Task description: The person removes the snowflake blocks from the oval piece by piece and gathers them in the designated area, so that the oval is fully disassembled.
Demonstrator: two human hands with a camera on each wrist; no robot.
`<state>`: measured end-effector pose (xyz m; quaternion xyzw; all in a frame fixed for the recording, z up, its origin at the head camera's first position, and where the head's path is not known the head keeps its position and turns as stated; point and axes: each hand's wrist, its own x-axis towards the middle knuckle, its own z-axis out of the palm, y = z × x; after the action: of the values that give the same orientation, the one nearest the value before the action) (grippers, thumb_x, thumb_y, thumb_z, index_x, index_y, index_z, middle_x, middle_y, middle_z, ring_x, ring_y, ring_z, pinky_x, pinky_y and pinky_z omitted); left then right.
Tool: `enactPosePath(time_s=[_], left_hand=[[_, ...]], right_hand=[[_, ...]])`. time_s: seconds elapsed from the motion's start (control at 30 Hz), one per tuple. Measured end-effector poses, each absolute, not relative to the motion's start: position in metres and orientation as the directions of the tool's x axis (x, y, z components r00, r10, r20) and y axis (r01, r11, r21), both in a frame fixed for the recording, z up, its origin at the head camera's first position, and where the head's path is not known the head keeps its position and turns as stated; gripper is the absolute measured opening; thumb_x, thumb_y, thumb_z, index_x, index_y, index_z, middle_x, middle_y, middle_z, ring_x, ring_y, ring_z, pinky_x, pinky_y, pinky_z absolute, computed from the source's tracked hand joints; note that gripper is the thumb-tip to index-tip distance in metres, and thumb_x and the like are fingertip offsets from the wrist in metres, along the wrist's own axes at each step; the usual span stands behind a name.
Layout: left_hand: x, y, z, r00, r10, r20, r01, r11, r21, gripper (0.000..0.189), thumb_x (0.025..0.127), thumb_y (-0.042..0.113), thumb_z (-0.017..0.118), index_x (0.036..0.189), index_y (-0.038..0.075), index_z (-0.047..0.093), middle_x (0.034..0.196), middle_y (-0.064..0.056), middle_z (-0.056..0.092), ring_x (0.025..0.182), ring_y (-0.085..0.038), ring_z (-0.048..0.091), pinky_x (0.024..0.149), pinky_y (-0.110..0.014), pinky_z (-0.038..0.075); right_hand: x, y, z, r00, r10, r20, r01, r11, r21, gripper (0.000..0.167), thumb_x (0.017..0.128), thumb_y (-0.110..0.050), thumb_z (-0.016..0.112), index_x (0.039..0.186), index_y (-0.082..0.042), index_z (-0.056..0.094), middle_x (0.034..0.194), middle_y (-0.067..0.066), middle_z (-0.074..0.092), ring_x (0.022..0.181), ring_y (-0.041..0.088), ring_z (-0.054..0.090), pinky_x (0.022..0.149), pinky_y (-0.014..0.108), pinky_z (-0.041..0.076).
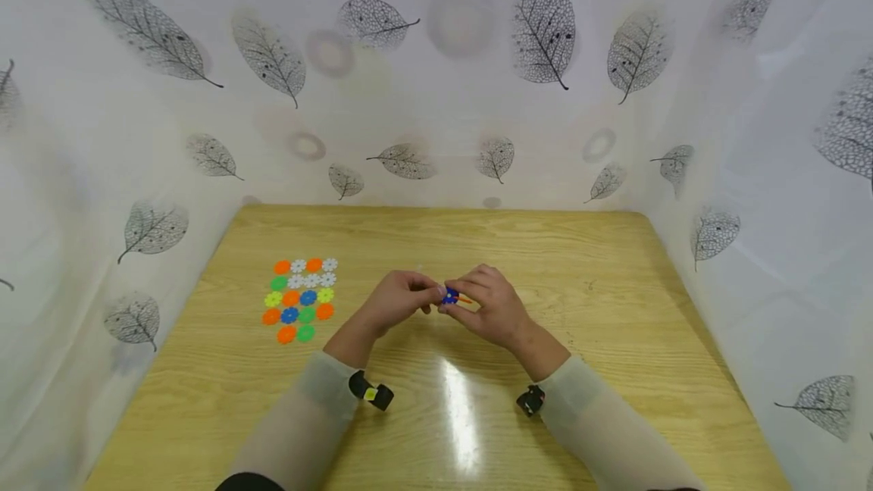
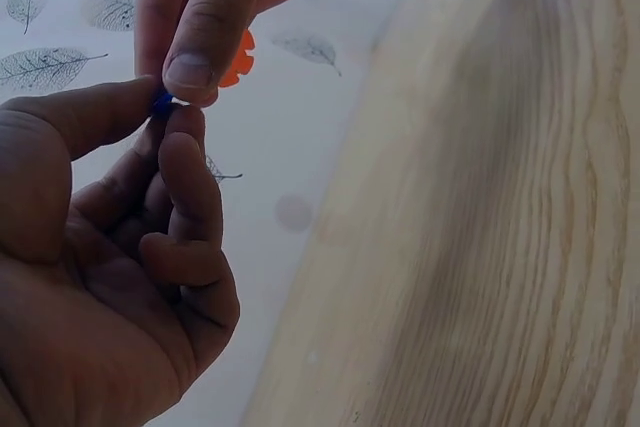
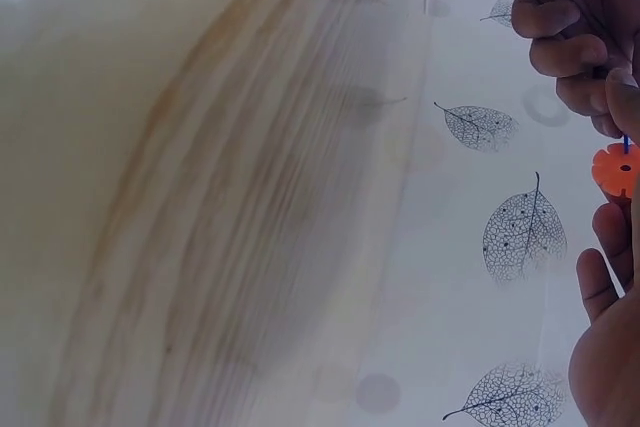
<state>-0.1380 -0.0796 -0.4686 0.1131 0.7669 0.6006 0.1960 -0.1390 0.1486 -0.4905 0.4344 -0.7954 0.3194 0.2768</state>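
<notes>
Above the middle of the table, both hands meet at a blue flower-shaped interlocking disc (image 1: 449, 295) and an orange one (image 1: 464, 300). My left hand (image 1: 398, 300) pinches the blue disc between thumb and fingertip; in the left wrist view only a sliver of blue (image 2: 162, 102) shows. From the other side my right hand (image 1: 492, 308) holds the orange disc (image 3: 612, 169) between thumb and fingers. The two discs stand at an angle and touch; fingers hide how far they slot together. The left hand's other fingers curl loosely.
On the left of the wooden table (image 1: 614, 279) lie several loose discs in rough rows, among them an orange disc (image 1: 287, 334), a green disc (image 1: 305, 333) and a white disc (image 1: 330, 264). A leaf-print curtain (image 1: 436, 97) surrounds the table's back and sides.
</notes>
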Motion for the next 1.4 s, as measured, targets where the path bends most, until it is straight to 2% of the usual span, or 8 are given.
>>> enactPosePath(time_s=[0.2,0.47,0.63,0.77,0.87,1.13,1.27,1.4], left_hand=[[-0.137,-0.077,-0.471,-0.909,0.391,-0.148,-0.066,0.216,0.974,0.024,0.098,0.025,0.074,0.105,0.002,0.078,0.096,-0.006,0.075,0.086,-0.026,0.068,0.089,-0.060,0.053],[-0.138,-0.083,-0.471,-0.929,0.331,-0.165,-0.090,0.229,0.969,0.022,0.097,0.022,0.074,0.105,0.003,0.078,0.093,-0.006,0.075,0.081,-0.023,0.066,0.090,-0.062,0.052],[-0.138,-0.086,-0.472,-0.931,0.326,-0.163,-0.092,0.223,0.970,0.021,0.096,0.022,0.075,0.103,0.003,0.078,0.091,-0.006,0.076,0.078,-0.022,0.066,0.089,-0.062,0.052],[-0.136,-0.088,-0.473,-0.935,0.313,-0.168,-0.099,0.225,0.969,0.019,0.096,0.021,0.074,0.100,0.003,0.078,0.086,-0.004,0.075,0.074,-0.019,0.062,0.078,-0.050,0.054],[-0.136,-0.088,-0.472,-0.941,0.297,-0.163,-0.097,0.226,0.969,0.019,0.096,0.020,0.074,0.097,0.002,0.079,0.082,-0.003,0.074,0.071,-0.017,0.059,0.071,-0.040,0.051],[-0.133,-0.100,-0.472,-0.942,0.292,-0.163,-0.112,0.185,0.976,0.020,0.096,0.019,0.075,0.098,0.000,0.078,0.083,-0.004,0.074,0.073,-0.016,0.059,0.075,-0.042,0.054],[-0.130,-0.127,-0.474,-0.960,0.218,-0.175,-0.149,0.134,0.980,0.022,0.099,0.018,0.072,0.103,-0.003,0.076,0.089,-0.008,0.074,0.078,-0.021,0.061,0.078,-0.041,0.056],[-0.128,-0.151,-0.475,-0.968,0.158,-0.195,-0.172,0.148,0.974,0.027,0.100,0.021,0.072,0.109,-0.004,0.075,0.098,-0.015,0.074,0.085,-0.033,0.061,0.083,-0.043,0.055]], right_hand=[[-0.138,0.149,-0.492,-0.475,-0.506,0.720,-0.866,0.414,-0.281,0.041,0.078,-0.024,0.094,0.110,-0.003,0.079,0.101,0.003,0.077,0.090,0.020,0.067,0.079,0.038,0.054],[-0.136,0.155,-0.492,-0.481,-0.478,0.735,-0.862,0.411,-0.297,0.028,0.080,-0.016,0.091,0.103,-0.005,0.080,0.094,0.002,0.076,0.085,0.020,0.067,0.076,0.038,0.055],[-0.135,0.155,-0.493,-0.432,-0.484,0.761,-0.886,0.387,-0.256,0.018,0.082,-0.010,0.087,0.098,-0.006,0.081,0.089,0.001,0.076,0.081,0.019,0.067,0.074,0.036,0.054],[-0.135,0.153,-0.494,-0.381,-0.489,0.785,-0.906,0.368,-0.210,0.019,0.079,-0.004,0.088,0.097,-0.005,0.081,0.088,0.001,0.076,0.077,0.019,0.067,0.072,0.037,0.054],[-0.136,0.152,-0.493,-0.354,-0.483,0.801,-0.914,0.361,-0.186,0.019,0.078,-0.002,0.088,0.095,-0.005,0.081,0.086,0.001,0.076,0.075,0.018,0.067,0.070,0.037,0.053],[-0.136,0.153,-0.492,-0.329,-0.487,0.809,-0.924,0.344,-0.169,0.020,0.077,-0.001,0.088,0.095,-0.005,0.081,0.087,0.002,0.077,0.076,0.019,0.068,0.073,0.037,0.054],[-0.137,0.165,-0.493,-0.339,-0.426,0.839,-0.910,0.375,-0.177,0.010,0.082,-0.005,0.086,0.091,-0.004,0.080,0.083,0.003,0.077,0.072,0.021,0.067,0.067,0.038,0.054],[-0.139,0.175,-0.493,-0.383,-0.373,0.845,-0.886,0.409,-0.221,0.006,0.089,-0.010,0.082,0.089,-0.005,0.080,0.082,0.004,0.076,0.071,0.024,0.065,0.066,0.041,0.054]])
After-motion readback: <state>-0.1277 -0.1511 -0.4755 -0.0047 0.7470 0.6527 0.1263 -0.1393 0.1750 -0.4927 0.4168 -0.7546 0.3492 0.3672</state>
